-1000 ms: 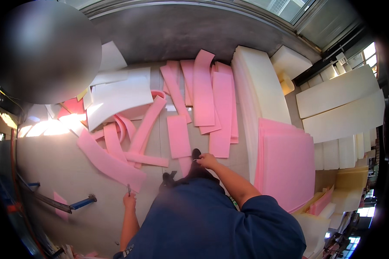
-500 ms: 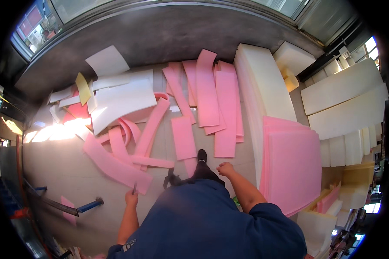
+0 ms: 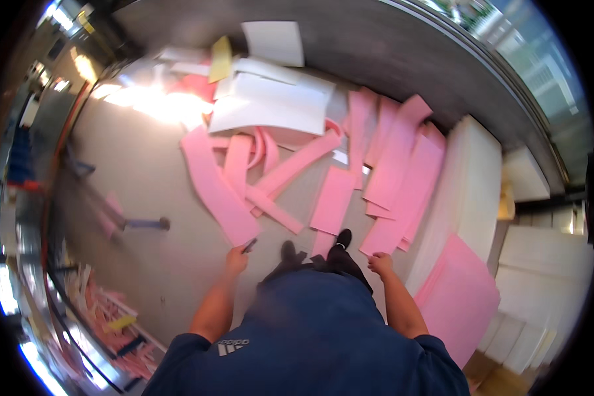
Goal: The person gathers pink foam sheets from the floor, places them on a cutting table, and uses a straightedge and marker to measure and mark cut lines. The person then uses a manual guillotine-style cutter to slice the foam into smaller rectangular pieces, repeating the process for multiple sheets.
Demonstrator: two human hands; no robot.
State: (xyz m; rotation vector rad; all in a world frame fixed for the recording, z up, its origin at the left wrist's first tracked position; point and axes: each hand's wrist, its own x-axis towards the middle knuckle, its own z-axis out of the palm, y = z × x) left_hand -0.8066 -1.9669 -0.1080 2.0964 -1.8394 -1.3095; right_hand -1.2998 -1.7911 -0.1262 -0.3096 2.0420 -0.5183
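My left hand (image 3: 236,260) is closed round a slim dark object (image 3: 249,245), too small to make out its kind. It hovers by the near end of a wide pink foam strip (image 3: 214,185) on the floor. My right hand (image 3: 379,263), fingers curled, hangs beside my leg, near the lower ends of several long pink foam strips (image 3: 393,162); whether anything is in it is hidden. A short pink foam piece (image 3: 332,198) lies on the floor in front of my feet, on top of another pink strip.
White foam sheets (image 3: 270,102) lie along the far wall. To the right stands a long stack of whitish foam (image 3: 465,171), with pink sheets (image 3: 461,290) at its near end. A metal stand with blue feet (image 3: 148,224) is on the left; pink scraps (image 3: 105,303) are heaped behind it.
My view has swung to the left, so the foam shifts right in the picture. My left hand has moved forward with the dark object; my right hand stays by my side, curled.
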